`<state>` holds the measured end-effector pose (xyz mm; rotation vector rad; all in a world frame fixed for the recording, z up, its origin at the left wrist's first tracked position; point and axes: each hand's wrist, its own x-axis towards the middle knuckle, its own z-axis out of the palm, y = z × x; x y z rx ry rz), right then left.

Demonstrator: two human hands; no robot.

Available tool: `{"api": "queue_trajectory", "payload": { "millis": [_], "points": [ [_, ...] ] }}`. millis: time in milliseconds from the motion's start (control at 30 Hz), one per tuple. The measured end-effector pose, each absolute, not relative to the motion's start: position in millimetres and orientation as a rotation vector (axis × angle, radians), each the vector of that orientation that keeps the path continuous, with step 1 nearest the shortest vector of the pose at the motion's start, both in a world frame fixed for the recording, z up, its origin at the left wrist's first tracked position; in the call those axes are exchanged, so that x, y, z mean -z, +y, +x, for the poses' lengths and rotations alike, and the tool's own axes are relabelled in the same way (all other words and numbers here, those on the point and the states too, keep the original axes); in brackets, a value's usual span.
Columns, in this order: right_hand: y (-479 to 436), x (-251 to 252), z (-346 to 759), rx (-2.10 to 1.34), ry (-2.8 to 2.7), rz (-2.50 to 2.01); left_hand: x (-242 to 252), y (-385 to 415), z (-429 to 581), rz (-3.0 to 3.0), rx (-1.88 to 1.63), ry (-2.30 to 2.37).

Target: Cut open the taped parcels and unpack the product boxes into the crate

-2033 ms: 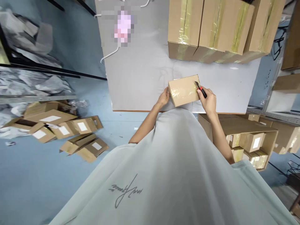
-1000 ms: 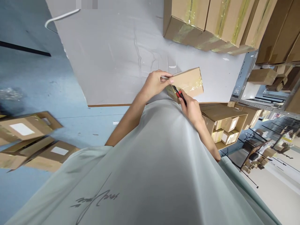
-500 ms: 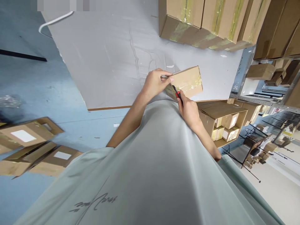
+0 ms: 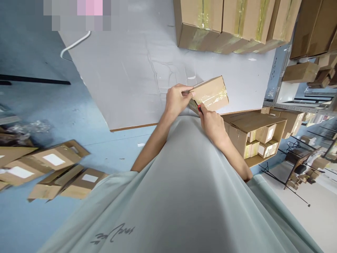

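A small cardboard box (image 4: 210, 90), with clear yellowish tape across it, lies tilted at the front edge of the grey table (image 4: 126, 80). My left hand (image 4: 177, 98) grips the box's left corner, thumb and fingers closed on it. In my right hand (image 4: 214, 125) is a red and black utility knife (image 4: 200, 108), the fingers wrapped round its handle. Its tip points at the taped end of the box, close to my left thumb. Whether the blade is in the tape I cannot tell.
Large taped cartons (image 4: 202, 15) stand at the back right of the table. Below its right edge is an open carton (image 4: 260, 140) holding several small boxes. Cartons with white labels (image 4: 89, 178) lie on the blue floor at left. A white cable (image 4: 76, 44) hangs over the far left edge.
The view has shifted a little, so the surroundings sit differently. The knife has turned within my right hand's grip, and less of its handle shows. Both hands stay at the box.
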<state>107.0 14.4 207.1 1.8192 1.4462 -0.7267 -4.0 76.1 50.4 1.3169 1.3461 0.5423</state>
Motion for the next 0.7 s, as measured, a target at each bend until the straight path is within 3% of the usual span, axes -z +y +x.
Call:
{"api": "queue_trajectory", "payload": {
  "millis": [700],
  "points": [
    [-12.3, -197.0, 122.9, 0.760, 1.468, 1.752, -43.6, 68.3, -0.9, 1.311, -0.621, 1.384]
  ]
}}
